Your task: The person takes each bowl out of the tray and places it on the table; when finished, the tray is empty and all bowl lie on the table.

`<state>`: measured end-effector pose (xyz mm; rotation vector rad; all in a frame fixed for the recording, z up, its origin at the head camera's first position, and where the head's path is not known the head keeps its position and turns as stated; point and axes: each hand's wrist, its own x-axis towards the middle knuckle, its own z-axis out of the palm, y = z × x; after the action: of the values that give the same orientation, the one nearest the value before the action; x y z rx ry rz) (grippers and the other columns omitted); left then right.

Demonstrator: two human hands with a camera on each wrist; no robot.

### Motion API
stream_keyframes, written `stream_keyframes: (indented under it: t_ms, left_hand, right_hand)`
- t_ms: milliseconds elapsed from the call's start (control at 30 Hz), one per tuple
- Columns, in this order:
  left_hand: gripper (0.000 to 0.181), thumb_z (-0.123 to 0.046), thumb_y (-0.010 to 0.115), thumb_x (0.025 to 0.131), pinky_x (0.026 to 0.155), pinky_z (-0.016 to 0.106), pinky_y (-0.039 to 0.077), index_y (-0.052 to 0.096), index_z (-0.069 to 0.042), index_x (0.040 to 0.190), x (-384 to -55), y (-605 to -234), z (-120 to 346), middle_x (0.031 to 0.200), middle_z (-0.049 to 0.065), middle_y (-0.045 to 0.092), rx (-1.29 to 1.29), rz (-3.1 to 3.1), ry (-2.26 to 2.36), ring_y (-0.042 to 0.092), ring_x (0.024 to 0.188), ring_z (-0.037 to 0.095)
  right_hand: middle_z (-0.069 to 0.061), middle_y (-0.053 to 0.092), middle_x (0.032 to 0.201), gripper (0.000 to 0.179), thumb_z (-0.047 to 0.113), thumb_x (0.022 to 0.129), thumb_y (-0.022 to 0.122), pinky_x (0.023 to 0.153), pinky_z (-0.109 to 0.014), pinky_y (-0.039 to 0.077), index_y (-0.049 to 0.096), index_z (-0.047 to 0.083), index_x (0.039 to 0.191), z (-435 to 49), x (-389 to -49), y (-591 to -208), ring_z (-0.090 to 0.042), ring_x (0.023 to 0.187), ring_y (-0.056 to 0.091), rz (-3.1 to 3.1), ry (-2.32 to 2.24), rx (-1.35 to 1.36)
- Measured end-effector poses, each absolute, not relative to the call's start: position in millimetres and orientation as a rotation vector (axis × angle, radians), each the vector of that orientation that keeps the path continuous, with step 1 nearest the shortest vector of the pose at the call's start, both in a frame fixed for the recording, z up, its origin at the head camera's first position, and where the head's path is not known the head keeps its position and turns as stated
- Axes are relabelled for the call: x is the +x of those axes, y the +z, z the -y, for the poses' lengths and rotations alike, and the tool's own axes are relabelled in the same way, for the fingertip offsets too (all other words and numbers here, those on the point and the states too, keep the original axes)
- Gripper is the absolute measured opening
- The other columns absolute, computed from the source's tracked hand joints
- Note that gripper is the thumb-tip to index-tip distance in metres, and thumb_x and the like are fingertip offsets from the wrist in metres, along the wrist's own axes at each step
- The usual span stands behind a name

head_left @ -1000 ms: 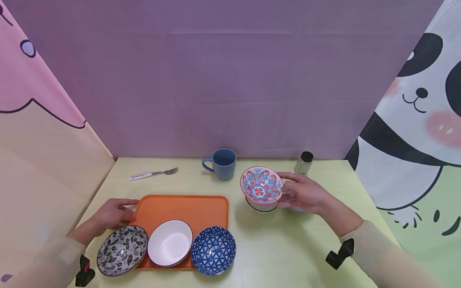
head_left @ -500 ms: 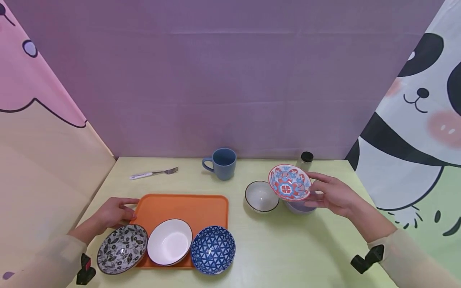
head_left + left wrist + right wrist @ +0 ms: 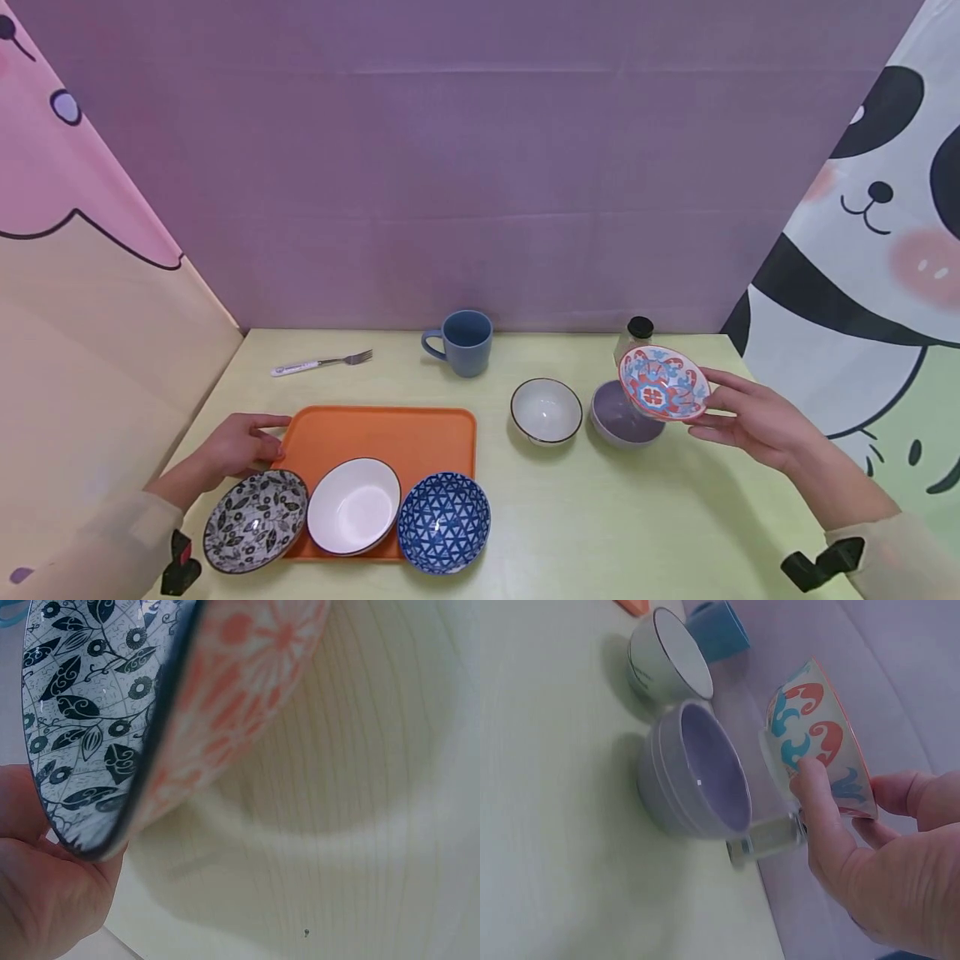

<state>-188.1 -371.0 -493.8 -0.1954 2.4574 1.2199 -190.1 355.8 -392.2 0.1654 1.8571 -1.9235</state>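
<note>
My right hand (image 3: pixel 757 421) pinches the rim of a small red-and-blue patterned bowl (image 3: pixel 662 383), thumb and fingers on opposite sides of its wall. That bowl is held tilted above a lilac bowl (image 3: pixel 624 421), overlapping its right part in the head view. At the far left, my left hand (image 3: pixel 238 446) rests against the left edge of an orange tray (image 3: pixel 382 429), index finger straight, fingertips at the edge. Just below that hand sits a black-and-white leaf-patterned bowl (image 3: pixel 255 521), which partly covers the hand in the left wrist view (image 3: pixel 60 885).
A white bowl (image 3: pixel 354 506) and a blue triangle-patterned bowl (image 3: pixel 444 523) sit along the tray's near side, overlapping it. Right of the tray stands a dark-rimmed white bowl (image 3: pixel 546 410). Behind are a fork (image 3: pixel 322 363), a blue mug (image 3: pixel 467 343) and a black-capped jar (image 3: pixel 637 332).
My right hand has carried the red-and-blue bowl to the right, from above the dark-rimmed white bowl to above the lilac one. My left hand has stayed at the tray's edge.
</note>
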Motion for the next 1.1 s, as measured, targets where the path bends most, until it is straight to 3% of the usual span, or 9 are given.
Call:
stream_keyframes:
  t_ms: [200, 333, 433, 567, 667, 967, 1100]
  left_hand:
    - [0.059, -0.004, 0.064, 0.096, 0.071, 0.041, 0.063, 0.042, 0.011, 0.148, -187.5, -493.9, 370.0, 0.102, 0.016, 0.073, -0.186, -2.466, 1.211, 0.073, 0.086, 0.025]
    - [0.06, -0.005, 0.065, 0.095, 0.072, 0.042, 0.063, 0.041, 0.011, 0.149, -187.0, -492.6, 369.6, 0.105, 0.017, 0.073, -0.176, -2.475, 1.2, 0.073, 0.087, 0.026]
    - [0.06, -0.004, 0.065, 0.095, 0.072, 0.043, 0.063, 0.042, 0.011, 0.148, -186.4, -490.5, 368.9, 0.105, 0.017, 0.073, -0.182, -2.476, 1.205, 0.074, 0.088, 0.027]
    - [0.06, -0.004, 0.065, 0.095, 0.072, 0.043, 0.063, 0.042, 0.011, 0.148, -185.7, -490.4, 369.1, 0.105, 0.017, 0.073, -0.18, -2.475, 1.21, 0.073, 0.087, 0.026]
    - [0.059, -0.004, 0.065, 0.095, 0.073, 0.043, 0.063, 0.042, 0.011, 0.148, -185.3, -491.6, 370.4, 0.105, 0.017, 0.073, -0.178, -2.473, 1.211, 0.073, 0.088, 0.026]
    - [0.061, -0.005, 0.066, 0.095, 0.073, 0.043, 0.063, 0.042, 0.01, 0.149, -187.4, -496.6, 372.7, 0.105, 0.017, 0.073, -0.181, -2.473, 1.209, 0.073, 0.088, 0.026]
    - [0.061, -0.005, 0.066, 0.095, 0.073, 0.043, 0.063, 0.043, 0.01, 0.149, -188.1, -496.3, 373.0, 0.105, 0.016, 0.073, -0.187, -2.474, 1.21, 0.073, 0.088, 0.026]
  right_hand:
    - [-0.002, 0.069, 0.112, 0.076, 0.006, 0.106, 0.047, 0.092, -0.041, 0.06, -0.003, 0.002, 0.163, -379.2, -183.8, -398.4, -0.023, 0.101, 0.075, -1.837, -1.979, 0.157]
    - [-0.003, 0.069, 0.11, 0.065, 0.004, 0.106, 0.045, 0.092, -0.042, 0.06, 0.011, 0.007, 0.162, -394.1, -181.5, -404.2, -0.024, 0.1, 0.075, -1.804, -2.031, 0.174]
    - [-0.004, 0.068, 0.111, 0.064, 0.002, 0.105, 0.044, 0.093, -0.043, 0.059, 0.011, 0.007, 0.16, -403.2, -181.6, -408.8, -0.024, 0.1, 0.075, -1.796, -2.042, 0.197]
    - [-0.003, 0.068, 0.11, 0.073, 0.0, 0.105, 0.042, 0.093, -0.043, 0.059, -0.005, 0.002, 0.161, -413.0, -180.3, -414.9, -0.024, 0.101, 0.074, -1.788, -2.047, 0.222]
    - [-0.004, 0.069, 0.11, 0.071, 0.0, 0.106, 0.04, 0.093, -0.042, 0.059, -0.005, 0.001, 0.16, -419.3, -177.6, -421.2, -0.023, 0.101, 0.074, -1.765, -2.06, 0.229]
    - [-0.005, 0.068, 0.109, 0.058, 0.002, 0.107, 0.041, 0.092, -0.042, 0.06, 0.012, 0.003, 0.158, -429.9, -172.9, -441.1, -0.024, 0.1, 0.074, -1.758, -2.072, 0.283]
    - [-0.004, 0.068, 0.107, 0.067, 0.005, 0.107, 0.042, 0.093, -0.042, 0.059, 0.001, 0.001, 0.161, -430.6, -171.9, -450.3, -0.023, 0.099, 0.074, -1.775, -2.044, 0.316]
